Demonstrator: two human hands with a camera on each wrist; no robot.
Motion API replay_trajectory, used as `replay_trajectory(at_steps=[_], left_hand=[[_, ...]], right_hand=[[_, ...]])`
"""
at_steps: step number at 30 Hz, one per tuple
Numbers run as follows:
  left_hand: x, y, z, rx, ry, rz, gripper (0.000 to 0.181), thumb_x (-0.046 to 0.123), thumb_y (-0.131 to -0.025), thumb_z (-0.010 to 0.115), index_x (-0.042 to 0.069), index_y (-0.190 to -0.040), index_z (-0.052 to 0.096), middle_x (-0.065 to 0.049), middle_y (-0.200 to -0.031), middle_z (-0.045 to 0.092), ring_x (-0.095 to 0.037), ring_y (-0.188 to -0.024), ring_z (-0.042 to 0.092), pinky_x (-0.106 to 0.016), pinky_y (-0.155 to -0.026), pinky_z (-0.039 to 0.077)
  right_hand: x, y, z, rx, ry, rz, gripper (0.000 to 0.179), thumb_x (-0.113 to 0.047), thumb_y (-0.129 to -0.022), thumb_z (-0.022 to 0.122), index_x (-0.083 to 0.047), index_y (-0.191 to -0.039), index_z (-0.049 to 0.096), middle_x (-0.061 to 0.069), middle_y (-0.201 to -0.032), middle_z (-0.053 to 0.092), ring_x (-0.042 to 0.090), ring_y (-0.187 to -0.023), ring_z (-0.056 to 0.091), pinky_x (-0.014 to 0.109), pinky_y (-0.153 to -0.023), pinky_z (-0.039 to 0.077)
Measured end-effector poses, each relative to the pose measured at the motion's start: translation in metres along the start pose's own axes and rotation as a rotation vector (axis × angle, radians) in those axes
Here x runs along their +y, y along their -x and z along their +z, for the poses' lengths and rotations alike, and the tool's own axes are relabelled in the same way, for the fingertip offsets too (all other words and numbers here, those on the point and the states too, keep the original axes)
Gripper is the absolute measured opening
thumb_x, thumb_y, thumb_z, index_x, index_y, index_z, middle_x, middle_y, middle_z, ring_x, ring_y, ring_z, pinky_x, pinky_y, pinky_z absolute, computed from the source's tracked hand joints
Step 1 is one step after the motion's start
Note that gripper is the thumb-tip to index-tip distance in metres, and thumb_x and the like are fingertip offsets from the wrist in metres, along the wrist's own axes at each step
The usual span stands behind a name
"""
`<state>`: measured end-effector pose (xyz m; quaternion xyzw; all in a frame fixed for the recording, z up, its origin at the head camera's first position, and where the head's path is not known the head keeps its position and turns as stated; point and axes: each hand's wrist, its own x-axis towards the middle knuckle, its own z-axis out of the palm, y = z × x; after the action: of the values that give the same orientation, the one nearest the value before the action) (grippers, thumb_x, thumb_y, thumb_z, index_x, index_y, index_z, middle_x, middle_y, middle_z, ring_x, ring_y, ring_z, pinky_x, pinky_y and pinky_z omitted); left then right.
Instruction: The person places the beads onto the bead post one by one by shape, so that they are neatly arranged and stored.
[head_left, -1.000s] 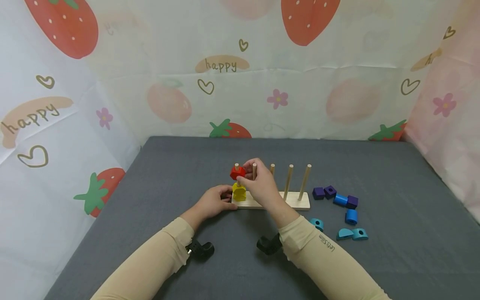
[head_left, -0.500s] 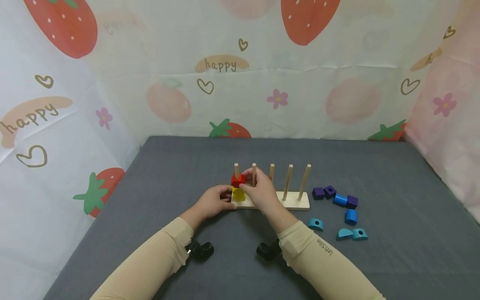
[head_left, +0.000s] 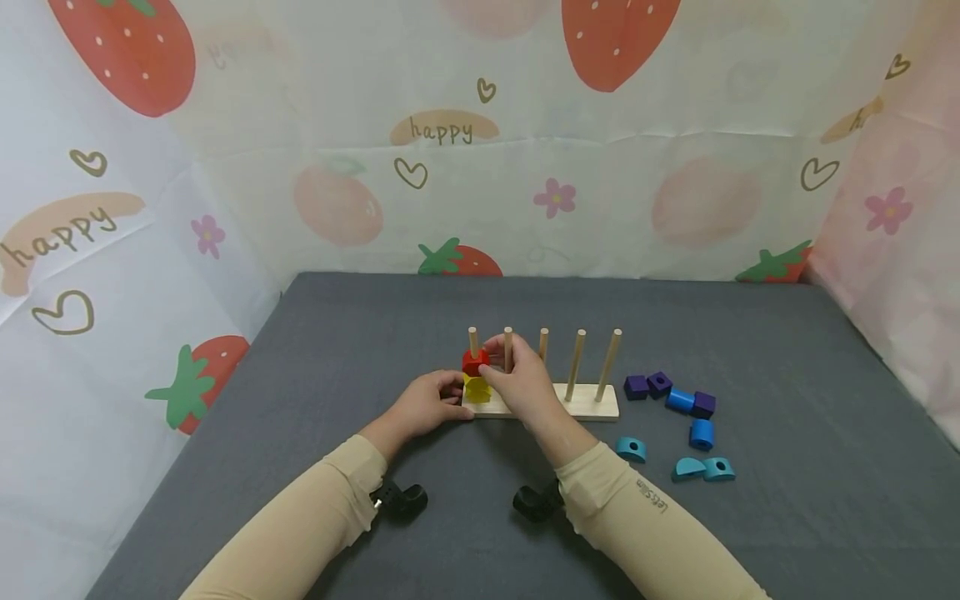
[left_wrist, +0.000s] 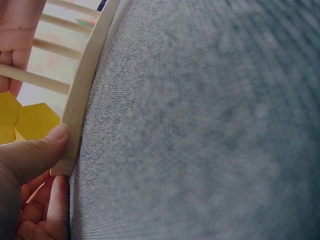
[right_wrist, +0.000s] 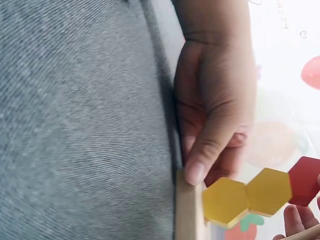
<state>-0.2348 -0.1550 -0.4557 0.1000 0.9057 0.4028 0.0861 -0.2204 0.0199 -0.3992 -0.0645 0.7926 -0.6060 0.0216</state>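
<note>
Head view, far left of the work: I see the left hand (head_left: pixel 427 404) gripping the end of a pale wooden rectangular base (head_left: pixel 588 407), its thumb on the edge, much as it was a second ago. Next comes the leftmost round wooden peg (head_left: pixel 472 337), and the change is there: the glossy red hexagonal block (head_left: pixel 475 363) has slid down it, closing the gap above the two yellow hexagonal blocks (head_left: pixel 477 388). In the last half second it has hardly shifted, so I judge it seated, third in that stack, with bare peg showing above. From the right wrist camera I get flat, smooth faces and crisp corners, the red touching the upper yellow edge to edge.

To the right, the right hand (head_left: pixel 522 379) pinches the red block, so I would not call it released. Past it stand four more smooth wooden dowels, the rightmost one (head_left: pixel 611 367) leaning slightly in my view; I see no blocks on them.

Farther right, loose on the grey, finely ribbed cloth surface (head_left: pixel 795 400), lie three teal half-round blocks (head_left: pixel 719 469), one with a clear dark hole, three sharp-edged purple cubes (head_left: pixel 637 387) and two blue round-sided blocks (head_left: pixel 702 435).
</note>
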Motion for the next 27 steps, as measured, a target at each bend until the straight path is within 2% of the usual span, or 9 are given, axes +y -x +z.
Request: replay_trajectory(at_steps=[5,9,15,22,27], left_hand=[[0.0,0.0,0.0,0.006,-0.003,0.005,0.045,0.021,-0.071,0.079,0.013,-0.111,0.062,0.0,-0.099,0.06,-0.013,-0.089,0.055,-0.028,-0.083,0.048],[0.0,0.0,0.001,0.011,0.004,0.022,0.044,0.02,-0.07,0.079,0.012,-0.111,0.063,0.0,-0.1,0.061,-0.013,-0.09,0.056,-0.029,-0.082,0.048],[0.0,0.0,0.001,0.007,0.005,0.01,0.044,0.021,-0.071,0.079,0.014,-0.111,0.062,0.001,-0.099,0.06,-0.013,-0.09,0.055,-0.029,-0.083,0.048],[0.0,0.0,0.001,0.006,0.004,0.008,0.046,0.021,-0.071,0.079,0.014,-0.113,0.062,0.0,-0.101,0.06,-0.013,-0.091,0.056,-0.028,-0.083,0.048],[0.0,0.0,0.002,0.011,0.014,0.005,0.045,0.02,-0.071,0.079,0.015,-0.112,0.063,0.001,-0.101,0.061,-0.012,-0.09,0.056,-0.027,-0.083,0.048]], right_hand=[[-0.01,0.003,-0.005,-0.017,-0.036,-0.036,0.029,-0.011,-0.086,0.063,-0.007,-0.114,0.055,0.005,-0.113,0.059,0.021,-0.106,0.055,0.038,-0.092,0.043],[-0.02,0.005,-0.009,-0.021,-0.049,-0.063,0.028,-0.011,-0.087,0.063,-0.009,-0.114,0.056,0.004,-0.112,0.06,0.02,-0.105,0.055,0.037,-0.092,0.044],[-0.031,0.006,-0.015,-0.044,-0.053,-0.092,0.027,-0.012,-0.088,0.061,-0.011,-0.114,0.056,0.004,-0.113,0.059,0.018,-0.107,0.054,0.037,-0.095,0.042],[-0.047,0.007,-0.027,-0.088,-0.039,-0.193,0.027,-0.011,-0.088,0.06,-0.009,-0.115,0.056,0.006,-0.115,0.057,0.021,-0.108,0.051,0.037,-0.093,0.041],[-0.06,0.01,-0.038,-0.121,-0.067,-0.242,0.028,-0.009,-0.089,0.059,-0.009,-0.116,0.055,0.005,-0.116,0.057,0.017,-0.113,0.051,0.035,-0.097,0.04]])
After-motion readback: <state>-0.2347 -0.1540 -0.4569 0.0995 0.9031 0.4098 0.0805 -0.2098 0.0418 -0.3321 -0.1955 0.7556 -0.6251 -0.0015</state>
